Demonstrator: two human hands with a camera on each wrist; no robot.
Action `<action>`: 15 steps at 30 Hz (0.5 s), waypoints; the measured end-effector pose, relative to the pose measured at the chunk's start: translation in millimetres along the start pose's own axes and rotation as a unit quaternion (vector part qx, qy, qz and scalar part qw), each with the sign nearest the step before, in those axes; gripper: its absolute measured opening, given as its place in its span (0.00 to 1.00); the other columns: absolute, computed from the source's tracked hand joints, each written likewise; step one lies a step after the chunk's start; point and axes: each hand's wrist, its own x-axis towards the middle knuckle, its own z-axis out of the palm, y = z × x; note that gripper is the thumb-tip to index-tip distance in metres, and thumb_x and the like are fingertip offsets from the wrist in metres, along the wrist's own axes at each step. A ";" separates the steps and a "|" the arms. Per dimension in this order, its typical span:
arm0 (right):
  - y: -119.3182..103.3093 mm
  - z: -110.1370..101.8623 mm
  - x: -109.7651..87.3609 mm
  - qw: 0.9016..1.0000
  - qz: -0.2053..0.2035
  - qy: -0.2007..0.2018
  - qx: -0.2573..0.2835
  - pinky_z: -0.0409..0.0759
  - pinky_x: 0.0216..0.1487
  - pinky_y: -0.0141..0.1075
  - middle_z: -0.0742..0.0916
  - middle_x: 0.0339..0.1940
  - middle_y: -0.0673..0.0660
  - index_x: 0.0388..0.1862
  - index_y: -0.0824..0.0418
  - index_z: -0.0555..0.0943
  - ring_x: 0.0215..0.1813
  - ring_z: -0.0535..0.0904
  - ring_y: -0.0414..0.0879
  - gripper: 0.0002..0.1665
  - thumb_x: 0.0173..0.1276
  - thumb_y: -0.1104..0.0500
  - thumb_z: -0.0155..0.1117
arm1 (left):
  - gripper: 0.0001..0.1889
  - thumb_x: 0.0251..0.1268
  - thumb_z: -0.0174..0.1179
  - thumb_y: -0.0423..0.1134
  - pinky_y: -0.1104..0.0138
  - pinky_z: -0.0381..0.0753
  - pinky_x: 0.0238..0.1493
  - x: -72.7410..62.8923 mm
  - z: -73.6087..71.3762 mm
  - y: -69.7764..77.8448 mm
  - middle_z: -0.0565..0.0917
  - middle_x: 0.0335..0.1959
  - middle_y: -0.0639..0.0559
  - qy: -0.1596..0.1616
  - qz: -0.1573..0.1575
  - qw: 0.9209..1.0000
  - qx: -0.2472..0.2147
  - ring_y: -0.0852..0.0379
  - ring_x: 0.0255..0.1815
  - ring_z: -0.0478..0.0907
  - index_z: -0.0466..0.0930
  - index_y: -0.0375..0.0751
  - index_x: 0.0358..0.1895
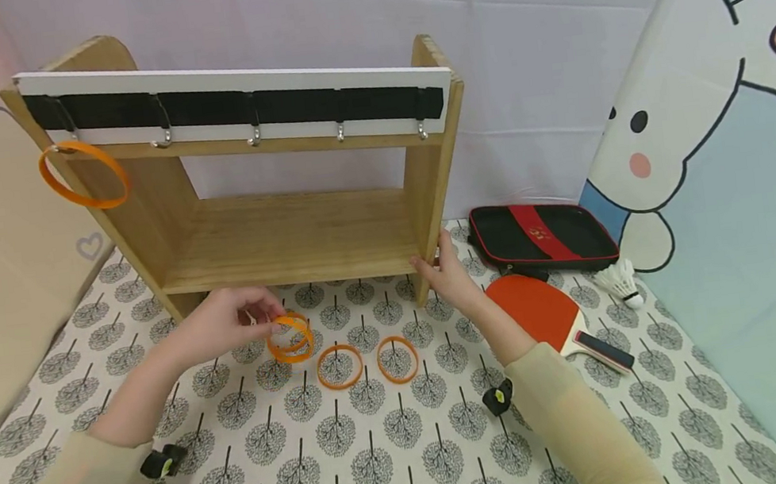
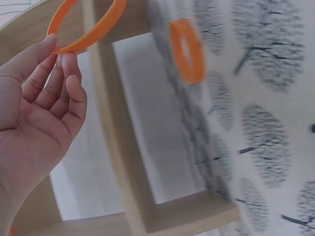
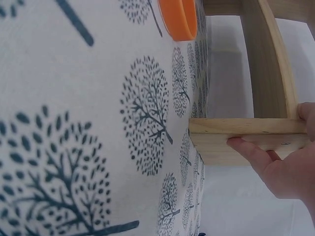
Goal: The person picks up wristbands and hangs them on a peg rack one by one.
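Observation:
My left hand (image 1: 237, 321) pinches an orange ring (image 1: 292, 358) between thumb and fingertips, just below the wooden shelf (image 1: 301, 236). In the left wrist view the held ring (image 2: 98, 30) stands out beyond the fingertips. A second orange band shows with it in the head view; whether it is a separate ring I cannot tell. Two orange rings (image 1: 341, 387) lie on the cloth to the right. My right hand (image 1: 451, 279) grips the lower right side panel (image 3: 246, 127) of the shelf, thumb and fingers on opposite faces. Another orange ring (image 1: 91, 204) hangs from the leftmost hook.
Several silver hooks (image 1: 254, 136) line a black-and-white strip (image 1: 215, 110) across the shelf's top. To the right lie a red table tennis paddle (image 1: 535, 309), a black and red case (image 1: 541, 234) and a white shuttlecock (image 1: 618, 279). Tree-patterned cloth (image 1: 371, 475) covers the table.

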 end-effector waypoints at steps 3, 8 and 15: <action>0.3 0.1 0.0 1.000 0.000 0.000 -0.003 0.77 0.51 0.59 0.57 0.70 0.70 0.72 0.63 0.41 0.62 0.69 0.68 0.38 0.73 0.62 0.49 | 0.07 0.58 0.66 0.37 0.70 0.80 0.37 -2.0 -8.1 8.4 0.83 0.32 0.57 0.031 -0.003 1.000 0.002 0.60 0.35 0.78 0.81 0.48 0.40; -0.4 0.6 -0.5 1.000 0.001 0.000 -0.007 0.77 0.51 0.59 0.56 0.70 0.70 0.72 0.63 0.40 0.62 0.68 0.68 0.38 0.73 0.62 0.49 | 0.07 0.60 0.65 0.42 0.72 0.80 0.36 -5.5 -20.4 21.4 0.82 0.32 0.57 0.088 -0.006 0.996 0.004 0.59 0.33 0.79 0.81 0.48 0.40; -0.8 1.1 0.3 1.000 -0.009 0.001 0.004 0.77 0.51 0.60 0.57 0.69 0.71 0.72 0.64 0.41 0.61 0.69 0.68 0.38 0.73 0.64 0.49 | 0.08 0.55 0.68 0.36 0.76 0.77 0.29 -7.3 -33.7 39.4 0.82 0.29 0.58 0.231 0.017 0.972 -0.021 0.63 0.29 0.77 0.82 0.46 0.39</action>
